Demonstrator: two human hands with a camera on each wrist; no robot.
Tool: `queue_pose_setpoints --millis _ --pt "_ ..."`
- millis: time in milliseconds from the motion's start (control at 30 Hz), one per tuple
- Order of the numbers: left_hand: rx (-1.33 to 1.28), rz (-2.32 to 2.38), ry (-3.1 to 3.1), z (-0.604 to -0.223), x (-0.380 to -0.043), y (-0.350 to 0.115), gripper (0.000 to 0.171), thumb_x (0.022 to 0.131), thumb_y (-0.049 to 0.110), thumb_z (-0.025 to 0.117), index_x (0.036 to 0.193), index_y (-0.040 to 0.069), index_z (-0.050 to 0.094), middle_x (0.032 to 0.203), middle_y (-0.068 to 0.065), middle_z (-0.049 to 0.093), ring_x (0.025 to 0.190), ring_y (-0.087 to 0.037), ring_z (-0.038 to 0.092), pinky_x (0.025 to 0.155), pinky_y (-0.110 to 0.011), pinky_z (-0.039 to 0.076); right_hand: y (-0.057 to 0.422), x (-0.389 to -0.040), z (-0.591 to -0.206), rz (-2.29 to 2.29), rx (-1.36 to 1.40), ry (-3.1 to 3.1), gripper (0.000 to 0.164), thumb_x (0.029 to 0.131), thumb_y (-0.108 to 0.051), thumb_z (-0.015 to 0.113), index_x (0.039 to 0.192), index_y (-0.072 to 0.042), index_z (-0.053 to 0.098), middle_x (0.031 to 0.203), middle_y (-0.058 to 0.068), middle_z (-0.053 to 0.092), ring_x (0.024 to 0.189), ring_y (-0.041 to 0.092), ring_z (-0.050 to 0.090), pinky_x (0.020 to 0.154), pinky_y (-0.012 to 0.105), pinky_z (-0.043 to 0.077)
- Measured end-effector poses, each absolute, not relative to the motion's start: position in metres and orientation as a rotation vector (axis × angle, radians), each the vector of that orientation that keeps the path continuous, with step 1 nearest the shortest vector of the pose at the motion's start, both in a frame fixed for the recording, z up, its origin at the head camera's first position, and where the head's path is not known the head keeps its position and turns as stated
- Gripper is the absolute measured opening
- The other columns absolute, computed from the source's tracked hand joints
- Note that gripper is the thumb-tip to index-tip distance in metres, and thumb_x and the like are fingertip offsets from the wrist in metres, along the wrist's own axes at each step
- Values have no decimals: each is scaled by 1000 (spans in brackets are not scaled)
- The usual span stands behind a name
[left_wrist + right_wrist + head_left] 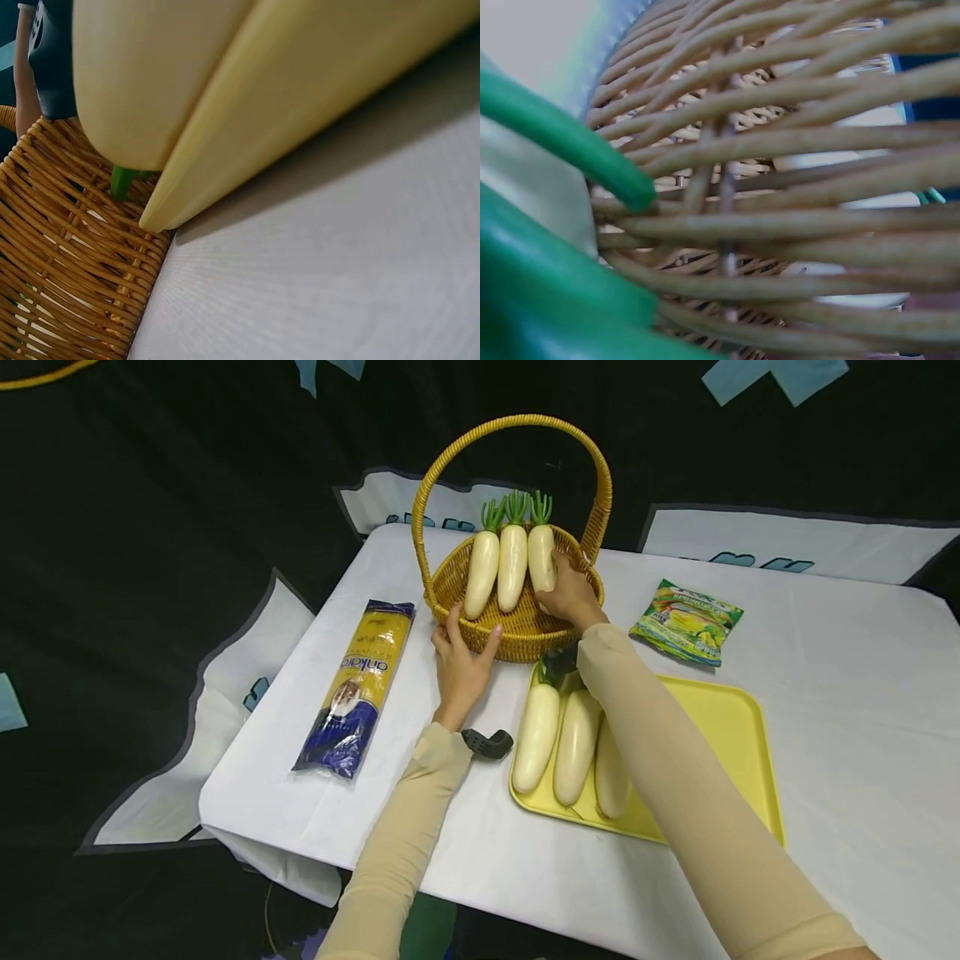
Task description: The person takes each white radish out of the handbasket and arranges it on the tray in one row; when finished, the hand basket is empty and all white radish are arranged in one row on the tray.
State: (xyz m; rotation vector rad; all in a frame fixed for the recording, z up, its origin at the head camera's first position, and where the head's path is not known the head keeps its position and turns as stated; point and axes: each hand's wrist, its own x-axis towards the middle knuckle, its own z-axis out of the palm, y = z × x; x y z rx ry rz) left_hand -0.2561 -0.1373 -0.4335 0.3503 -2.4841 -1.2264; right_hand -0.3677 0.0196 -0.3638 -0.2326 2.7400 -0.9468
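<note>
A wicker basket [525,647] with a tall arched handle holds three white radishes with green tops, side by side and leaning on its back rim. My right hand [572,593] grips the rightmost radish [542,556] inside the basket, fingers around its right side. My left hand [461,668] touches the basket's front rim with thumb and fingers spread. In front of the basket, a yellow tray [723,727] carries three more white radishes [537,735], partly covered by my right sleeve. Close wickerwork [75,247] fills part of the left wrist view; green stems [570,142] show in the right wrist view.
A blue and yellow ankara packet [356,689] lies at the left of the white-covered table [855,710]. A green and yellow packet [687,622] lies right of the basket, behind the tray. The table's front edge runs below my forearms; dark cloth hangs behind.
</note>
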Motion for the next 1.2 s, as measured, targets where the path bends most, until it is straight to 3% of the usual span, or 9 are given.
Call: queue_pose_setpoints --millis 167,333,467,567,767,933,1067,1200 --pt "341 -1233 -2476 -434 -256 -138 75 79 68 46 140 34 17 136 -24 22 114 -44 41 89 -54 38 21 -366 -363 -1103 -228 2662 78 88 -28 54 147 -19 4 140 19 36 116 34 48 92 44 42" --pt "327 -1208 -2476 -434 -256 -137 74 80 66 46 140 33 17 134 -24 23 112 -43 42 89 -54 38 25 -363 -356 -1395 -174 2410 73 89 -24 53 147 -23 8 147 15 25 100 33 57 85 45 48" --pt "320 -1186 -2475 -435 -257 -137 74 81 66 46 140 32 16 135 -24 23 114 -43 41 90 -53 38 27 -362 -349 -1515 -126 2250 72 87 -19 53 146 -25 12 139 17 35 77 26 62 84 45 49" --pt "320 -1186 -2477 -435 -257 -136 75 81 66 46 140 31 17 135 -25 23 115 -43 41 90 -53 38 28 -362 -346 -1555 -96 2158 70 87 -17 53 145 -26 14 131 18 41 68 18 62 85 43 49" --pt "315 -1186 -2487 -434 -257 -137 75 81 67 45 141 31 16 136 -25 22 114 -44 41 89 -54 39 35 -359 -335 -1649 -34 1942 66 89 -19 51 144 -31 17 112 9 49 79 13 59 90 36 47" --pt "325 -1189 -2499 -432 -258 -137 75 81 68 43 140 33 15 136 -24 22 111 -44 43 86 -54 40 47 -356 -330 -1759 70 1687 63 90 -17 51 143 -32 22 111 6 48 94 15 54 81 28 51" --pt "334 -1197 -2502 -432 -258 -138 74 80 70 42 140 36 14 136 -24 22 110 -43 44 85 -53 40 59 -350 -329 -1823 141 1543 54 91 -18 48 141 -26 27 105 6 47 89 14 54 71 23 52" --pt "341 -1201 -2500 -434 -258 -136 75 79 70 42 140 34 16 136 -24 22 111 -44 43 86 -54 40 76 -336 -329 -1862 87 1449 54 93 -19 46 141 -27 25 100 4 51 82 13 58 70 23 53"
